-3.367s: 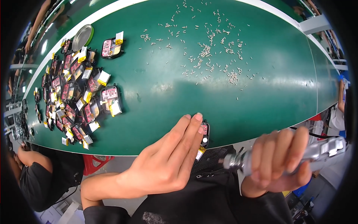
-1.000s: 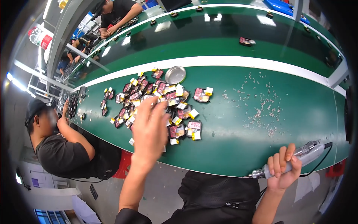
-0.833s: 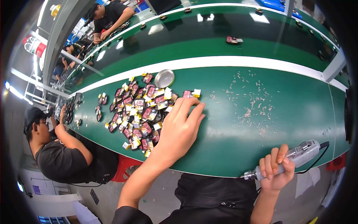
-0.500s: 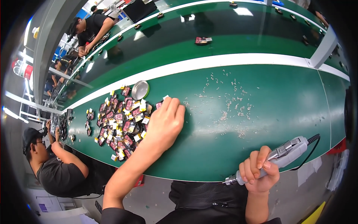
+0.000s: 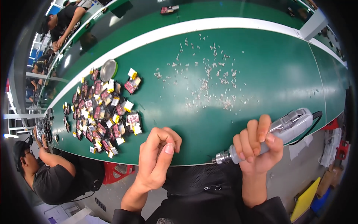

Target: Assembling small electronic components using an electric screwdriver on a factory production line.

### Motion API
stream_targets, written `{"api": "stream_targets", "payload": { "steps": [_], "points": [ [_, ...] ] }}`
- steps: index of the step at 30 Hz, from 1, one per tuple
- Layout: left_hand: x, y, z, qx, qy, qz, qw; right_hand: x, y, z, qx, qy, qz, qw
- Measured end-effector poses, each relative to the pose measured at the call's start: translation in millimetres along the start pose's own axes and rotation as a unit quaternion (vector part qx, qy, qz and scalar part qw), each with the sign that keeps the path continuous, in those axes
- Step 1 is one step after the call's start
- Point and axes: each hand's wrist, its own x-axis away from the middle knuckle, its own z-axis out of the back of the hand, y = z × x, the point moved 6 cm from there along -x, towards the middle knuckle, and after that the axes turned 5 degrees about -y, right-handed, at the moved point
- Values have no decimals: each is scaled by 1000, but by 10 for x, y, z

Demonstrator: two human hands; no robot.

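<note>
My right hand (image 5: 257, 143) is wrapped round a grey electric screwdriver (image 5: 292, 125); its metal chuck (image 5: 222, 157) points left over the table's front edge. My left hand (image 5: 158, 156) is over the same edge, fingers curled and thumb pressed to them; whatever is inside is hidden. To its left lies a heap of small black modules (image 5: 99, 106) with reddish boards, white labels and yellow tape. Closest to that hand is a single module (image 5: 134, 123) at the heap's right side. Tiny pale metal pieces, perhaps screws (image 5: 204, 85), are scattered on the green tabletop (image 5: 276, 74).
A round metal tin (image 5: 109, 70) stands behind the heap. Beyond the white rail (image 5: 209, 23) runs a green conveyor carrying a module (image 5: 169, 9). One person (image 5: 52, 168) works at the left end, others across the conveyor. A red stool (image 5: 117, 173) stands below the table.
My left hand has drawn back from the right side of the heap to the table's front edge, its fingers curled. The view has shifted; my right hand still grips the screwdriver.
</note>
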Motion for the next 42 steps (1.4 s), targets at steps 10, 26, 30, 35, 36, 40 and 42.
{"api": "stream_targets", "payload": {
  "steps": [10, 26, 30, 35, 36, 40, 42],
  "points": [
    [148, -36, -187, 16, 33, -39, 999, 34, -162, -235, -26, -27, 50, 998],
    [335, -176, -350, 302, 38, 23, 952, 73, -120, -461, -69, 26, 141, 987],
    [342, -195, -344, 300, 42, 15, 953, 68, -100, -448, -59, 31, 131, 989],
    [341, -206, -347, 294, 35, 12, 955, 72, -110, -451, -50, 35, 137, 989],
    [340, -208, -344, 294, 35, 13, 955, 73, -108, -454, -50, 36, 137, 989],
    [346, -202, -345, 278, 40, 16, 960, 80, -134, -481, -16, 27, 129, 991],
    [351, -190, -350, 271, 45, 21, 961, 78, -156, -504, 3, 13, 117, 993]
  ]
}}
